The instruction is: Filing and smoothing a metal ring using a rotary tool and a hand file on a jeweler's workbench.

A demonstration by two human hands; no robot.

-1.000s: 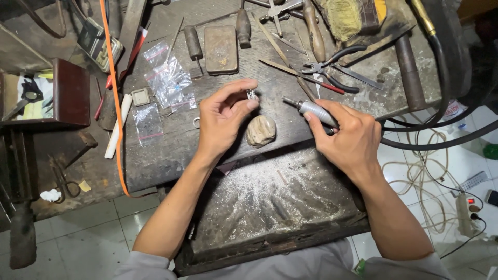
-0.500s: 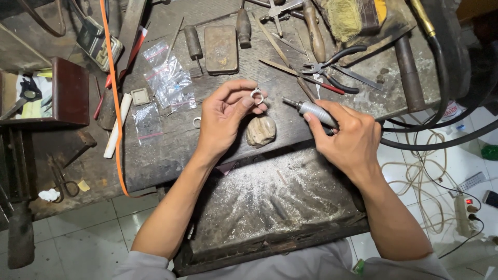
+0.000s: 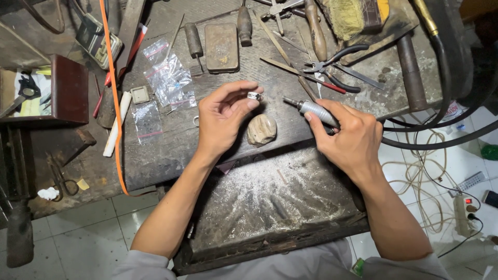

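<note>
While you worked at the bench, this was how things lay, the clock read from the ring.

Ring: you pinched a small silver ring (image 3: 254,96) between thumb and fingertips, held up above the worn bench top (image 3: 270,62).
Left hand: your left hand (image 3: 224,116) was curled narrow about that ring, wrist over the front edge of the bench.
Rotary handpiece: at 3 o'clock, just beside the ring but apart from it, lay the grey rotary handpiece (image 3: 311,109), its thin tip pointing toward the ring.
Right hand: your right hand (image 3: 348,139) was wrapped firmly round the handpiece, a black hose (image 3: 441,140) trailing off at 3 o'clock.
Bench peg: at 6 o'clock, near under the ring, sat a rounded, worn wooden peg (image 3: 261,129).
Catch tray: farther toward 6 o'clock, a dark tray (image 3: 270,207) dusted with pale filings.
Pliers: at 1 o'clock, well apart, black-handled pliers (image 3: 332,62) among files.
Metal block: at 11 o'clock, a flat rusty block (image 3: 221,46).
Bags: at 9 to 10 o'clock, small clear plastic bags (image 3: 168,78).
Wooden box: far toward 9 o'clock, a dark red wooden box (image 3: 67,88).
</note>
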